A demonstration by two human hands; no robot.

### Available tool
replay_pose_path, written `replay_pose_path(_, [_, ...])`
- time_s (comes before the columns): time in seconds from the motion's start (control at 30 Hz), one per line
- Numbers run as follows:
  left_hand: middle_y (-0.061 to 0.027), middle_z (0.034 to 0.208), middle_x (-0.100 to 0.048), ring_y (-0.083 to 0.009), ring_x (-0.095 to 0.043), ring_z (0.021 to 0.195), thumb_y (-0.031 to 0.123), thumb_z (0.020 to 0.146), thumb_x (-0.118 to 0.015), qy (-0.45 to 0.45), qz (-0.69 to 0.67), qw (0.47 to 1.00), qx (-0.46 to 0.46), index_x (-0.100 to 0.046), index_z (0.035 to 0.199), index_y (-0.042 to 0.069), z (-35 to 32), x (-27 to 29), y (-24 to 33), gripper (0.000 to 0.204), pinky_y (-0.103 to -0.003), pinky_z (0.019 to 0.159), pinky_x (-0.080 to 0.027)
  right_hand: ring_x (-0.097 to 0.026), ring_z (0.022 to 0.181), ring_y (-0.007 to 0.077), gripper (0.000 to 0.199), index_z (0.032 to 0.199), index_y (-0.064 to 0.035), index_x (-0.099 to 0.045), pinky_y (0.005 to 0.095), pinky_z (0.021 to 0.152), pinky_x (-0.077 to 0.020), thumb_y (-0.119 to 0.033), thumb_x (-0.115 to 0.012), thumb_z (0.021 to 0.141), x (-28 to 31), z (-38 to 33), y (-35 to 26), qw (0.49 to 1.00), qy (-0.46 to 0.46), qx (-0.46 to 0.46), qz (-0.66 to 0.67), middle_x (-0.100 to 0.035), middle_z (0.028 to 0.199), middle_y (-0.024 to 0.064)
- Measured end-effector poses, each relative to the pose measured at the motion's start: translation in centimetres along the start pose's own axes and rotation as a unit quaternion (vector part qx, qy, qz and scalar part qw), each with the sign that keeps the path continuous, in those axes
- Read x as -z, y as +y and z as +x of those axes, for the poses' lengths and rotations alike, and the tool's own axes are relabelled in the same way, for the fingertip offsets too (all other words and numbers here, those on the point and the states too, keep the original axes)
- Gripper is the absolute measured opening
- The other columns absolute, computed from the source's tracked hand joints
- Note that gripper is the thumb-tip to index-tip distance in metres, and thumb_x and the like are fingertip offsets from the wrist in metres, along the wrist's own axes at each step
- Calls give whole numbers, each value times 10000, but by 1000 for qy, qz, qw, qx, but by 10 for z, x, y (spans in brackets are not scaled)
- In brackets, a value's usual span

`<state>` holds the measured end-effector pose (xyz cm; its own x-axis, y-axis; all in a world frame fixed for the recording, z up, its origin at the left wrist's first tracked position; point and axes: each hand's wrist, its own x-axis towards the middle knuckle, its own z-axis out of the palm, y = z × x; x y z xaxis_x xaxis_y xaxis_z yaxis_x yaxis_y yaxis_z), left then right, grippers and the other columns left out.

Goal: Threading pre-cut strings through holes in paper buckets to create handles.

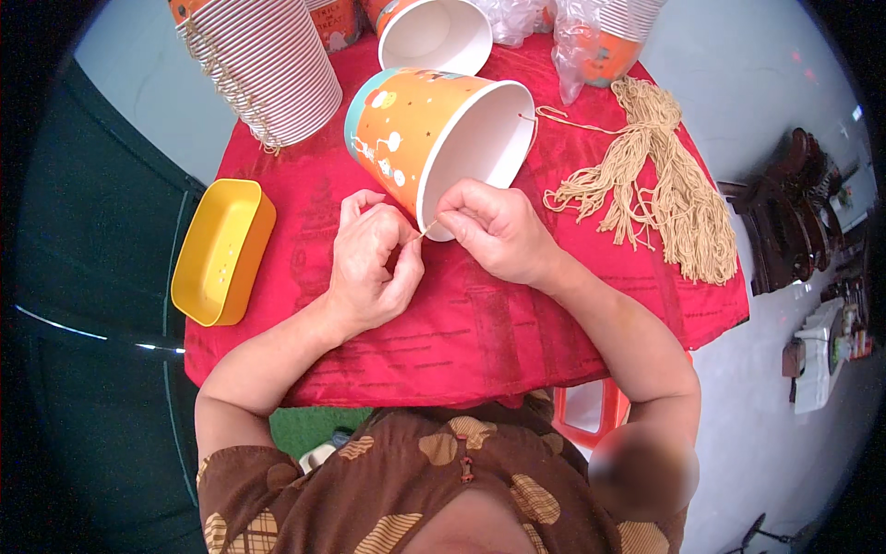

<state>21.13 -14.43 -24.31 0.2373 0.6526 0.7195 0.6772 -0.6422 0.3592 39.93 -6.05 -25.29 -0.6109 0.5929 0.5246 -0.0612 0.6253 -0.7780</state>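
An orange paper bucket (406, 120) with white and teal prints lies tilted on its side, its white open mouth facing right and toward me. At the near edge of its rim, my left hand (374, 263) pinches a thin tan cord (424, 233) between thumb and fingers. My right hand (498, 231) is closed on the same cord, its fingertips against the rim and partly inside the mouth. More cord comes out at the far side of the rim. My fingers hide the cord's exact path at the near edge.
Right of the bucket lies a bundle of tan cords (655, 171). A tall stack of nested buckets (268, 69) stands far left, above a yellow plastic tray (253, 247). Another bucket (434, 42) and a plastic-wrapped one (611, 51) sit at the back. A red cloth (461, 342) covers the table.
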Motion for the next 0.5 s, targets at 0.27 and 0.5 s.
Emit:
replay_pose_path(0.27, [-55, 689, -498, -230, -500, 616, -86, 713, -561, -2, -3, 1000, -20, -456, 744, 74, 3, -2, -2, 194, -476, 892, -440, -685, 730, 351, 40, 896, -7, -598, 404, 634, -529, -45, -603, 903, -6, 3, -10, 998, 26, 20, -53, -651, 774, 191])
replay_pose_path(0.5, [-49, 674, -493, -241, -525, 640, -61, 703, -584, 6, -17, 1000, -25, -532, 776, 72, 7, 6, 1, 160, -458, 879, -420, -678, 696, 356, 28, 890, -11, -608, 416, 610, -524, -28, -594, 873, -1, 1, -2, 997, 10, 52, -58, -651, 750, 184])
